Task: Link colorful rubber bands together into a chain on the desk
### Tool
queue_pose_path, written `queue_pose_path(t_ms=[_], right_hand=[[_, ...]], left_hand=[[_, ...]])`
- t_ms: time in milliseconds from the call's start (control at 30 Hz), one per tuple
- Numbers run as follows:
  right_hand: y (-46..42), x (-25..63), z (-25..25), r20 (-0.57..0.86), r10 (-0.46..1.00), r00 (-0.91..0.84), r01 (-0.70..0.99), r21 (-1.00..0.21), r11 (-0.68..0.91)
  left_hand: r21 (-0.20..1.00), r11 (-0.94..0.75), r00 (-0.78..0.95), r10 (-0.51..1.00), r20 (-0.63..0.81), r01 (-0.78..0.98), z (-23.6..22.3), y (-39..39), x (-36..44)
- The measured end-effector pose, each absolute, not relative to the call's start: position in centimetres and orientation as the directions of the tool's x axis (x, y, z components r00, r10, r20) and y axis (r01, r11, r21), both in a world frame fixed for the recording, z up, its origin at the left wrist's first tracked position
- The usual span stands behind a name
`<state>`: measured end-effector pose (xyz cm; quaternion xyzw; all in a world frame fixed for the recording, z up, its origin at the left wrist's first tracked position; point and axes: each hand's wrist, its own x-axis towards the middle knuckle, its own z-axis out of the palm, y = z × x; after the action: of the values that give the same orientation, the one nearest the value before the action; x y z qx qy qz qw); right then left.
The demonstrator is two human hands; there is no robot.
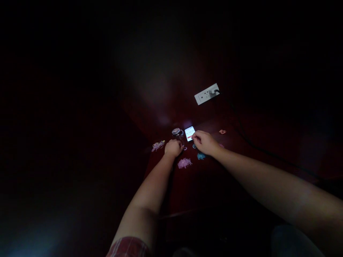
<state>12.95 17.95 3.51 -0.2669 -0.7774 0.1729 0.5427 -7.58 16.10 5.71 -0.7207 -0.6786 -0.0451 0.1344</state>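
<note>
My left hand (pixel 174 147) rests on the dark red table with its fingers curled closed, beside a small clear jar (pixel 178 133) with a lid. By its fingertips lies a small lilac ring (pixel 185 148). My right hand (pixel 205 142) is closed in a pinch at the lower right of a lit phone (pixel 189 133); whatever the fingers hold is too small to tell. Below the hands are a pile of lilac bits (pixel 184 163), like little elastic bands, and a teal pile (pixel 200 156). A teal ring (pixel 194 146) sits just under the phone.
A mixed pale pile (pixel 158 145) lies at the left edge of the table, and a few orange pieces (pixel 222 131) lie to the right. Behind is a white socket panel (pixel 207 94) with a plug and a dark cable (pixel 252 144) trailing right. The surroundings are very dark.
</note>
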Motion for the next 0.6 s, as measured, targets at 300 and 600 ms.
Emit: queue_pose_path(t_ms=[300, 600], right_hand=[[17.8, 12.4, 3.3, 0.747, 0.606, -0.272, 0.217, -0.566, 0.795], [18.0, 12.7, 3.6, 0.746, 0.617, -0.251, 0.224, -0.575, 0.787]], left_hand=[[-0.194, -0.139, 0.161, 0.982, 0.099, 0.971, 6.8, 16.7, -6.9], [-0.164, -0.221, 0.227, 0.974, 0.022, 0.961, 6.5, 16.6, -6.8]])
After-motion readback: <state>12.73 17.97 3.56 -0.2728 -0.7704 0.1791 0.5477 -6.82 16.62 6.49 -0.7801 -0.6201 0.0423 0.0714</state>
